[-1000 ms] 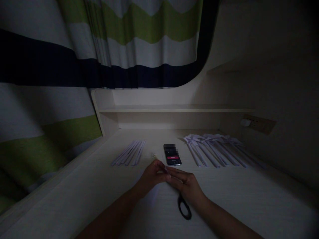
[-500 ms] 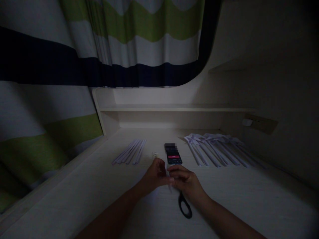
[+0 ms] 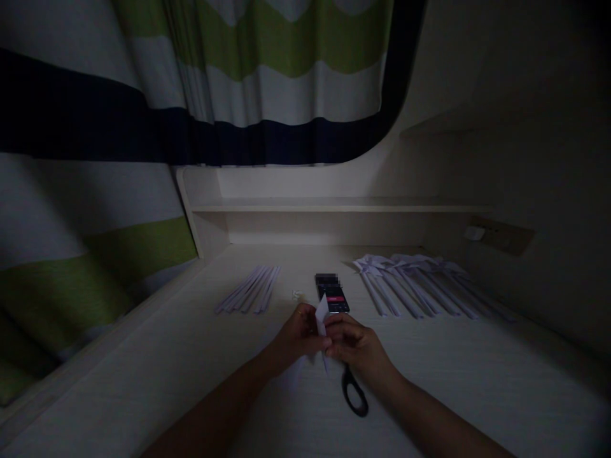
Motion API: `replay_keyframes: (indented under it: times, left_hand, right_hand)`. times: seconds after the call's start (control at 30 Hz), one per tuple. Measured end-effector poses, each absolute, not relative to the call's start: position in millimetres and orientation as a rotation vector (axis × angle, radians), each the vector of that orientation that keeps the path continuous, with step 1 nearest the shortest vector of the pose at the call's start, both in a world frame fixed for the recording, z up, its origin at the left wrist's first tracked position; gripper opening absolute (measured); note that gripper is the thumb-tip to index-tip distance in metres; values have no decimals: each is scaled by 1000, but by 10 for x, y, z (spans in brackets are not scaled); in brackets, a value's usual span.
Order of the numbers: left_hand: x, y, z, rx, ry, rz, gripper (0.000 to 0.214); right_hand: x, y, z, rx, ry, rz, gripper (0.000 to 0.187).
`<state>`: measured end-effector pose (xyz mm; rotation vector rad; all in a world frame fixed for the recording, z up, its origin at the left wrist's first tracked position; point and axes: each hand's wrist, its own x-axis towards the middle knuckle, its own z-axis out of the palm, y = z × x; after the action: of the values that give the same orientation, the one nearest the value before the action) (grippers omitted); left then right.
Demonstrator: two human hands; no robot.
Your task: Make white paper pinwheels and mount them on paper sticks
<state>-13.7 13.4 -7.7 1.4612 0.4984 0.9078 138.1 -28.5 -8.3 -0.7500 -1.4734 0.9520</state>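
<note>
The left hand (image 3: 298, 334) and the right hand (image 3: 356, 345) are pinching a slip of white paper (image 3: 321, 313) with narrowed fingers; the paper is standing between them, its tip poking above both and overlapping the phone (image 3: 340, 306); a black handle loop (image 3: 346, 395) is lying beside the right wrist.

I seem to be in a home, perhaps a bedroom. Striped curtains (image 3: 291, 95) hang around my pale desk (image 3: 453, 369) with its built-in shelf (image 3: 334, 205).
</note>
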Motion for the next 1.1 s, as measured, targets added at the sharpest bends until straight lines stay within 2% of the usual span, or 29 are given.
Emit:
replay_keyframes:
  times: [0.13, 0.33, 0.8, 0.93, 1.1]
  left_hand:
    - [-138, 113, -45, 1442, 448, 898, 39]
    - [-130, 80, -6, 1396, 432, 878, 35]
    - [-137, 71, 55, 1407, 481, 894, 35]
    - [-145, 76, 62, 1408, 536, 916, 29]
    - [-156, 71, 65, 1461, 611, 903, 20]
  right_hand:
    - [1380, -290, -77, -766, -1495, 924, 10]
    - [1366, -307, -72, -691, -1529, 964, 18]
    - [1401, -297, -44, -716, -1484, 1023, 13]
    - [1418, -311, -1, -774, -1448, 1001, 6]
    - [1452, -312, 23, -857, -1453, 945, 12]
